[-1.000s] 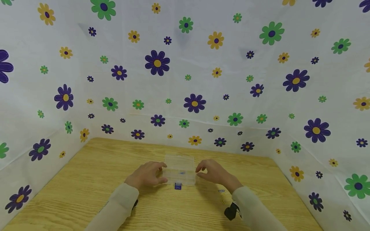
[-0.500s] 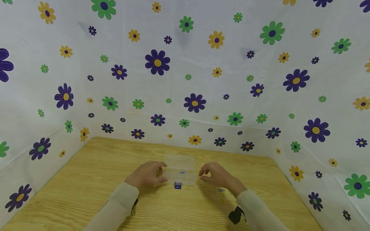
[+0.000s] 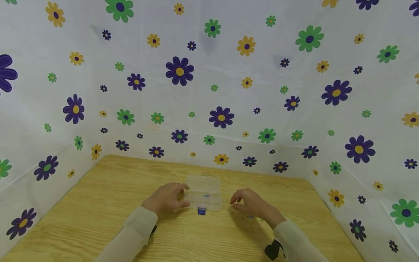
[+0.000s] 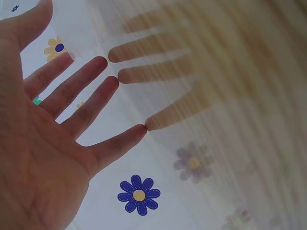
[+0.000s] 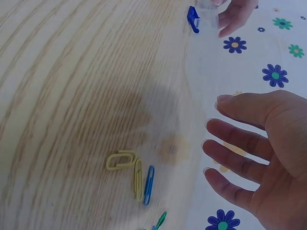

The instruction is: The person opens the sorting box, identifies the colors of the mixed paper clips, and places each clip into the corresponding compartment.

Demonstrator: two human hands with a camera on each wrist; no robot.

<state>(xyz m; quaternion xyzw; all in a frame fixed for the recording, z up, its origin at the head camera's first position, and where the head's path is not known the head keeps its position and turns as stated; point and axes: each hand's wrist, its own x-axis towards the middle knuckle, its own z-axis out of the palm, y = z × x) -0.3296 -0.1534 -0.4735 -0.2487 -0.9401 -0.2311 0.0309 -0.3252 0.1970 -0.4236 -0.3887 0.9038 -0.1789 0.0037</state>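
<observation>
Near the middle of a light wood-grain table [image 3: 98, 203] sits a clear plastic compartment box [image 3: 203, 183], its lid folded back to the far side and a glossy dark-blue latch [image 3: 202, 210] at its near edge. A small bluish object [image 3: 206, 196], too tiny to identify, lies in one of the compartments. The left hand [image 3: 163, 198] is at the box's left end, thumb toward the near corner and fingers toward the far one; the left wrist view shows those fingers spread and extended, unclenched, with fingertips meeting the glossy tabletop. The right hand [image 3: 250, 203] hangs just beside the box's right end, released, its fingers loosely bent and apart from it. Near that hand on the tabletop, two yellow wire paper clips [image 5: 139, 179] touch or nearly touch, a blue wire paper clip [image 5: 149, 186] lying just beside them; a green wire paper clip [image 5: 161, 220] shows near the bottom edge of the right wrist view. White cloth [image 3: 196, 98] printed with purple, green and yellow flowers surrounds the table.
</observation>
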